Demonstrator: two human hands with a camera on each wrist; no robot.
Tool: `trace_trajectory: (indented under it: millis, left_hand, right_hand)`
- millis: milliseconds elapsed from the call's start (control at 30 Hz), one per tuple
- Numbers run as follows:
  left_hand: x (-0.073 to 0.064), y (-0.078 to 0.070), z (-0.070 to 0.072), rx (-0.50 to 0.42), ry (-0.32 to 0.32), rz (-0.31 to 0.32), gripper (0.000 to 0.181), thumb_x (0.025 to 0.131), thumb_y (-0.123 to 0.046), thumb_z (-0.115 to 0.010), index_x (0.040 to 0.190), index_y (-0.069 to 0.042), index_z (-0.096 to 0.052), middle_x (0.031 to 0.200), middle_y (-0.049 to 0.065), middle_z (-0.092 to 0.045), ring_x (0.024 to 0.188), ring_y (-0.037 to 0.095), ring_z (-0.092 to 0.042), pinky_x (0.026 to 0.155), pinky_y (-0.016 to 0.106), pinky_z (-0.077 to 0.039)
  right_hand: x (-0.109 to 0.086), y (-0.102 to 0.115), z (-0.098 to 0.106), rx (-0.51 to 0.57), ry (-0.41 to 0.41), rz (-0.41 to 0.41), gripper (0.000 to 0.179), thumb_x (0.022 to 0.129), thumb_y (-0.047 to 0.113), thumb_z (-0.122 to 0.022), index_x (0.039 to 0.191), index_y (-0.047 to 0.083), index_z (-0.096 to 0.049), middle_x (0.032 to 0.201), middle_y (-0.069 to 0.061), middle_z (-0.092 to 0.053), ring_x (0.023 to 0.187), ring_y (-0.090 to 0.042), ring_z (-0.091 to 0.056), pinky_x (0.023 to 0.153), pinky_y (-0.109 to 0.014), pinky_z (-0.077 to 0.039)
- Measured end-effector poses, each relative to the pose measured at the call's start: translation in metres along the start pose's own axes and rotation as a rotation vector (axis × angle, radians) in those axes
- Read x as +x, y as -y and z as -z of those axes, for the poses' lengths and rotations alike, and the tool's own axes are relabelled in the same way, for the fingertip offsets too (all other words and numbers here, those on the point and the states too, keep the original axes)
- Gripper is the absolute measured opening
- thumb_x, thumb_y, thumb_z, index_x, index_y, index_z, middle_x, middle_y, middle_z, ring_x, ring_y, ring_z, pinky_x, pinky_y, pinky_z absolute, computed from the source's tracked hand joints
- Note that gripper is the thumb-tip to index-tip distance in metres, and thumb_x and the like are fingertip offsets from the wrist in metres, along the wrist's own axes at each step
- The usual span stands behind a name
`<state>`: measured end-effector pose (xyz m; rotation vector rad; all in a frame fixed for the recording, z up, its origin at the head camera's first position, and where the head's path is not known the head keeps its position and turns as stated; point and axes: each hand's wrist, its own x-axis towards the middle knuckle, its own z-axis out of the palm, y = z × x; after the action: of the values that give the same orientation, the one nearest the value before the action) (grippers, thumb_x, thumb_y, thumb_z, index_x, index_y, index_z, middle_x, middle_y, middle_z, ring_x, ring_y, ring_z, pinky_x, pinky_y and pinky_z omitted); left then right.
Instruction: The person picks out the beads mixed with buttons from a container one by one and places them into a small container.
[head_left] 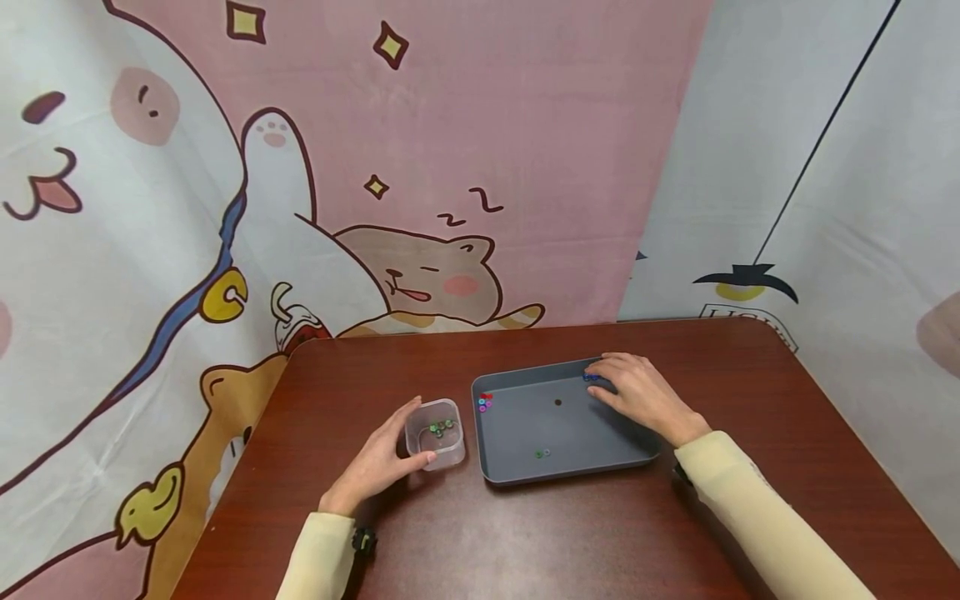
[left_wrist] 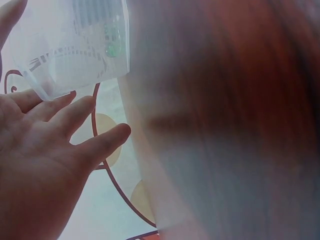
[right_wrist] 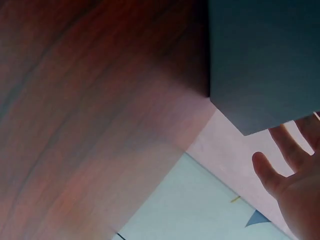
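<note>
My left hand holds a clear plastic tub on the table, with the thumb along its near side and the fingers at its far left. Several small green pieces lie inside the tub. The left wrist view shows the tub beside spread fingers. Over the far right corner of a shallow grey tray, my right hand reaches down with thumb and fingertips apart. Small blue pieces lie right at its fingertips. The tray wall hides part of these fingers in the right wrist view.
Red pieces and purple ring-like pieces sit by the tray's left wall. One dark round piece lies mid-tray, and a green piece lies near the front. The brown table meets a printed curtain behind.
</note>
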<state>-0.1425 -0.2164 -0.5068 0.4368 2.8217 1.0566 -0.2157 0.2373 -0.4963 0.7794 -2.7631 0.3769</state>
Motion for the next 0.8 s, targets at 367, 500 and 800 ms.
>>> trace_trajectory:
  millis: [367, 500, 800]
  left_hand:
    - [0.0, 0.0, 0.0, -0.007, 0.002, 0.005, 0.097, 0.081, -0.054, -0.078, 0.159, -0.024, -0.029, 0.163, -0.001, -0.031, 0.146, 0.026, -0.038, 0.116, 0.057, -0.035]
    - [0.0, 0.001, 0.0, -0.007, -0.001, 0.0, 0.096, 0.081, -0.054, -0.078, 0.158, -0.026, -0.029, 0.163, -0.002, -0.031, 0.146, 0.026, -0.039, 0.116, 0.057, -0.035]
    - [-0.001, 0.002, -0.001, -0.005, -0.008, -0.004, 0.095, 0.081, -0.055, -0.078, 0.158, -0.032, -0.028, 0.163, -0.003, -0.032, 0.144, 0.025, -0.041, 0.115, 0.057, -0.037]
  right_hand:
    - [0.007, -0.006, -0.013, -0.024, 0.045, -0.021, 0.034, 0.091, 0.031, -0.074, 0.119, 0.013, -0.073, 0.12, -0.005, -0.073, 0.13, -0.035, -0.055, 0.105, -0.061, -0.042]
    - [0.008, -0.005, -0.015, -0.024, 0.047, -0.035, 0.033, 0.091, 0.03, -0.074, 0.119, 0.013, -0.073, 0.12, -0.005, -0.072, 0.131, -0.034, -0.053, 0.107, -0.06, -0.04]
    - [0.009, -0.009, -0.022, -0.068, -0.036, -0.004, 0.027, 0.088, 0.027, -0.077, 0.111, 0.012, -0.076, 0.118, -0.008, -0.069, 0.132, -0.035, -0.051, 0.105, -0.063, -0.039]
